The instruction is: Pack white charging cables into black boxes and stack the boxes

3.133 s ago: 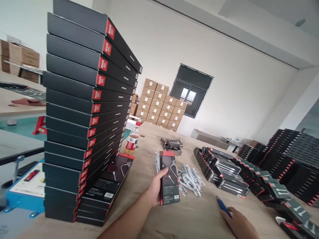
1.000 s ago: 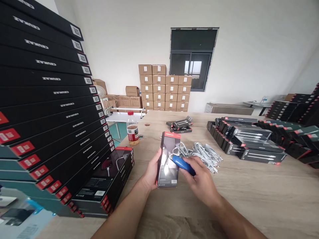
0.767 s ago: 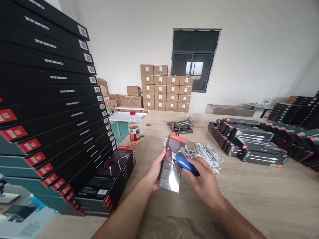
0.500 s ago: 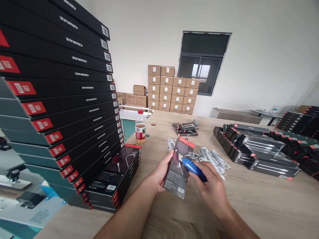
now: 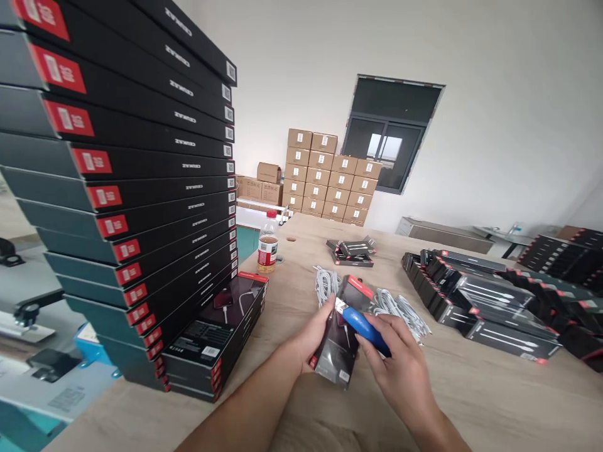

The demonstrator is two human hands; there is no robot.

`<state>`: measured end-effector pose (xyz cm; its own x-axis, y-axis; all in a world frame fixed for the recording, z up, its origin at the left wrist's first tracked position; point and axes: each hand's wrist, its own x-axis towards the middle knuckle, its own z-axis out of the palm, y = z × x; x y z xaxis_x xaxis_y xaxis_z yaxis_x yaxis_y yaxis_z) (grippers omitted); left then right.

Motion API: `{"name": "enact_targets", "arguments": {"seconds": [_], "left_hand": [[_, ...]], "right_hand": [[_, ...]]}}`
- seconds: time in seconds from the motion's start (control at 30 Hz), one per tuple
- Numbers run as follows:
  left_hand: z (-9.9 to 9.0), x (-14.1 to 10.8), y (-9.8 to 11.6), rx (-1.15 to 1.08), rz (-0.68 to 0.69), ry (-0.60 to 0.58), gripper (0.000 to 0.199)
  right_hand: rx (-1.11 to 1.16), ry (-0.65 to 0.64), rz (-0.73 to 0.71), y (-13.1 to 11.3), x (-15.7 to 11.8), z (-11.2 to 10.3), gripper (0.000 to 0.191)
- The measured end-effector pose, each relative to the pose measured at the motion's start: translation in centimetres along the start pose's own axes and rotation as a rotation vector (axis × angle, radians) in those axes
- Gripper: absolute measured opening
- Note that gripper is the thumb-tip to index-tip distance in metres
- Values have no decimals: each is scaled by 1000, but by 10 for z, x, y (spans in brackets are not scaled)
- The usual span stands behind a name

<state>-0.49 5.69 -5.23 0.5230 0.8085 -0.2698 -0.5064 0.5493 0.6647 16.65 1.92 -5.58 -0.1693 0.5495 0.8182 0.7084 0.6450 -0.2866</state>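
My left hand (image 5: 316,342) grips a dark, flat cable box (image 5: 340,351) by its left edge. The box has a red top strip and a glossy surface like clear film. It is held tilted above the table. In my right hand (image 5: 400,361) is a blue utility knife (image 5: 362,328), its fingers wrapped round the handle. The knife's pale metal tip lies over the box's upper left part, close to my left fingertips. Its blade edge is too small to make out. Behind the box lie bundles of white cables (image 5: 396,309) and another white coil (image 5: 326,284).
A tall stack of black boxes (image 5: 179,188) rises at left, with a lower pile (image 5: 221,326) beside it. A bottle (image 5: 267,245) stands behind that pile. Small boxes (image 5: 353,250) lie farther back. Rows of packed boxes (image 5: 494,295) fill the table's right side.
The knife tip has shifted up and left across the box, from its middle towards its left edge. The box has tilted in my left hand. The camera view has shifted slightly.
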Motion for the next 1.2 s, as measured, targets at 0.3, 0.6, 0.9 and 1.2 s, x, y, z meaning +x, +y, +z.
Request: {"name": "enact_targets", "arguments": {"seconds": [0.3,0.6,0.9,1.2], "left_hand": [[7,1,18,-163,273,142,74],[-1,7,15,-112,535,143,62],[4,0,19,148,731,-53,55],[-1,3,11,339,702,40,41]], "right_hand": [[191,-23,263,7,6,4,22],[387,-84,449,5,6,12,24],[446,-178,469,-1,9,10,22],[458,-144,528,-2,8,18,21]]}}
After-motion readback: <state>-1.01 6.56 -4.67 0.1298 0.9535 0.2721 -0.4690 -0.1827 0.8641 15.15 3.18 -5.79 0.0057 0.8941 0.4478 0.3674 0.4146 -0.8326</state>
